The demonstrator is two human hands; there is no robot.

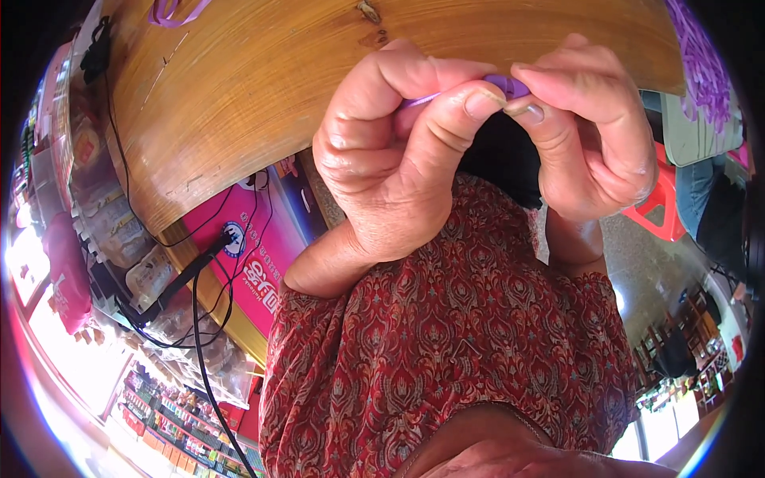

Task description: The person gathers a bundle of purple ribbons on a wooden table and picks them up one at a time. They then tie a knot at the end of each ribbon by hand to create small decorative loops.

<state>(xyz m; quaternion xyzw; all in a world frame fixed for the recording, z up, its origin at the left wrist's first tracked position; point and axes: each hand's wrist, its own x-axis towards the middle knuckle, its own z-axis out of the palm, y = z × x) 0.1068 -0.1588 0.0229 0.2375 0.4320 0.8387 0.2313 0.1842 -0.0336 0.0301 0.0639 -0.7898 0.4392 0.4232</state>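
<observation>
My left hand (396, 147) and right hand (591, 131) are pinching the purple ribbon (508, 86) at the fingertips. I'm judging it light, pliable, probably slippery, so I'm favouring edges beside them.

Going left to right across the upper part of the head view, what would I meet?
Small black object with a cord, loose purple ribbon, left hand, purple strip at the fingertips, right hand, hanging bunch of purple strips.
</observation>
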